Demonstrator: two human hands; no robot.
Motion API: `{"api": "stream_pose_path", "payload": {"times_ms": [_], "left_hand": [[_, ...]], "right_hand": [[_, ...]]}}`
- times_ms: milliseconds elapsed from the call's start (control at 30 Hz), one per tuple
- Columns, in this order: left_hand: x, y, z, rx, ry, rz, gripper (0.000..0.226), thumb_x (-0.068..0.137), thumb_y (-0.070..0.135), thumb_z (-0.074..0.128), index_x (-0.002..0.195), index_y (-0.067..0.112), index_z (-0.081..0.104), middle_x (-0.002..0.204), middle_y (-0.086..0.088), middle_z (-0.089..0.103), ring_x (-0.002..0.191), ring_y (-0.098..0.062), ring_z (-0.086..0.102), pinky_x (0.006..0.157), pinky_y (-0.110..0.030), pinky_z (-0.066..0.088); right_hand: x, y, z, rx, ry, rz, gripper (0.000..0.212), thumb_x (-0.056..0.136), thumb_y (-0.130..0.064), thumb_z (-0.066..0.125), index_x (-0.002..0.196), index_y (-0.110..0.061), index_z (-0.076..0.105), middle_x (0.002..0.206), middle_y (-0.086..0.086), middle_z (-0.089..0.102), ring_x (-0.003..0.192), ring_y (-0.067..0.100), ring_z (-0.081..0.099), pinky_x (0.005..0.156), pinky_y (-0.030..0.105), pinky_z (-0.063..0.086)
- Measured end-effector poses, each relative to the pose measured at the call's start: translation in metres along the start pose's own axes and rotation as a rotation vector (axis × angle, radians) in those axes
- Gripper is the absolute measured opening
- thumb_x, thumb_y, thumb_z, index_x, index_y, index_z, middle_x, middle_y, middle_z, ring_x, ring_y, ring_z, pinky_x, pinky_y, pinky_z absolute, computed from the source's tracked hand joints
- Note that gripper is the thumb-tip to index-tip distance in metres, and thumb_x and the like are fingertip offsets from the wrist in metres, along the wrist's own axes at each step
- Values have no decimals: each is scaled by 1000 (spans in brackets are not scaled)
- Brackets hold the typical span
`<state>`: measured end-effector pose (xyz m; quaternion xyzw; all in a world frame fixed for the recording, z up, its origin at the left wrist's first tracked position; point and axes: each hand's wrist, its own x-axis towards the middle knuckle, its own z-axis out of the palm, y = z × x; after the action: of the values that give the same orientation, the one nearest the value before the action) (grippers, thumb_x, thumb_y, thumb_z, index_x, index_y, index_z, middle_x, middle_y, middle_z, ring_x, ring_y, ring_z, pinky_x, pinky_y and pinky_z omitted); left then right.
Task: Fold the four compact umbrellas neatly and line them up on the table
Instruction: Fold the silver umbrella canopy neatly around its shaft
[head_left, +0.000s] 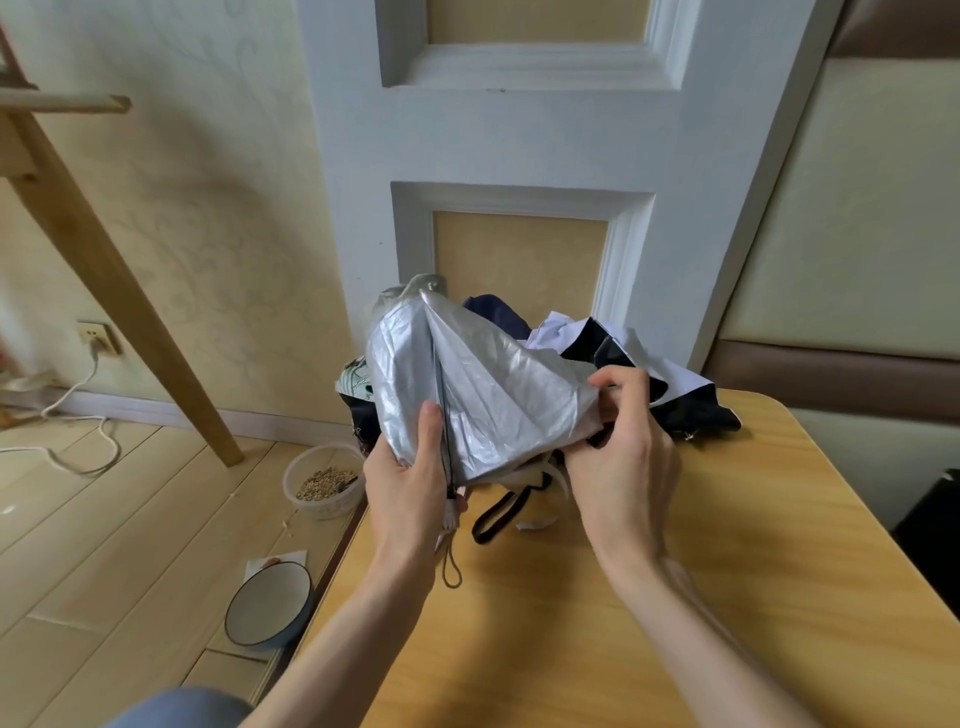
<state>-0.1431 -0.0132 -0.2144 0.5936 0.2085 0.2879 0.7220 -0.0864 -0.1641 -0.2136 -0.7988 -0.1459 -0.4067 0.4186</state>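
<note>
Head view: left hand (408, 491) gripping silver umbrella (498, 379), right hand (623, 457) fingers (621, 384) seemingly pinching its canopy edge

Wooden table (727, 597) bears a heap of umbrellas (649, 374).

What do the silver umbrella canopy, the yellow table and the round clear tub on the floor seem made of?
The silver umbrella canopy looks like thin coated fabric: glossy, sharply creased. The yellow table looks like wood or wood-look laminate: grain lines. The round clear tub is likely plastic: translucent, contents show through.
</note>
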Motion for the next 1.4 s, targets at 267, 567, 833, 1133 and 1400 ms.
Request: {"api": "stream_pose_path", "payload": {"times_ms": [267,567,833,1133,1400], "left_hand": [[9,3,-5,-51,-56,-46,43,100,52,64,114,13,73,82,0,75,72,-21,68,66,-39,54],[7,16,-8,-95,-190,-126,51,82,55,76,106,10,71,69,2,72,51,-14,60,43,-24,47],[15,11,-14,-80,-199,-3,41,88,33,82,112,3,71,74,0,70,57,-14,63,49,-25,50],[30,17,-30,131,-178,140,38,81,23,90,109,11,67,87,-14,74,56,-21,63,47,-34,54],[28,10,-29,169,-198,117,38,81,23,91,106,10,66,84,-15,72,50,-26,56,44,-32,50]], "right_hand": [[18,4,-1,-42,10,-73,32,91,-4,79,117,-16,67,89,-2,78,68,21,70,56,29,46],[25,6,-6,103,-182,-7,53,92,7,67,136,-23,63,117,-5,77,91,17,73,73,35,60],[29,4,-12,268,-288,59,60,95,9,65,142,-27,59,124,-22,70,101,-5,68,87,25,59],[52,5,-33,886,-646,752,61,86,-43,81,141,-25,61,122,6,77,117,27,72,108,47,53],[60,18,-33,627,-555,698,49,90,-19,82,137,-17,65,102,-2,82,97,11,78,91,29,59]]}}
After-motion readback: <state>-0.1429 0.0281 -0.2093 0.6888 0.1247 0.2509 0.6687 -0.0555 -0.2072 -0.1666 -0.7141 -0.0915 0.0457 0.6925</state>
